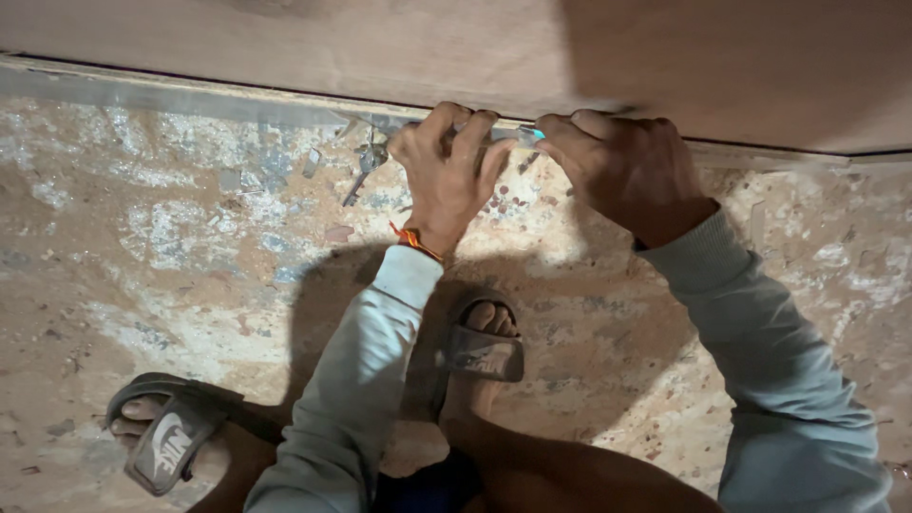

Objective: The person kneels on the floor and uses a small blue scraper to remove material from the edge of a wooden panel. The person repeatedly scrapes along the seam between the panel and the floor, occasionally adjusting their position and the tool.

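Left hand (446, 176) curled, fingers pressed over the pale metal strip (190, 98) at the lower edge of the brown board (456, 43); right hand (622, 166) closed beside it, pinching a small turquoise-tipped thing (537, 134), kind not clear. Strip thin, grey, dusty, lying where board meets speckled floor (171, 247). Long axis left to right across the view, dipping slightly to the right.

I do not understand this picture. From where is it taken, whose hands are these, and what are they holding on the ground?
The one picture comes from a camera worn on a person's head, looking down. There is no machine, only two bare hands in grey sleeves. The left hand, with an orange thread at its wrist, and the right hand both grip a thin grey strip along the edge of a brown wooden board. A small turquoise piece shows between the hands; what it is, I cannot tell. Below lie a dusty, speckled floor, small scraps, and the person's feet in grey sandals.
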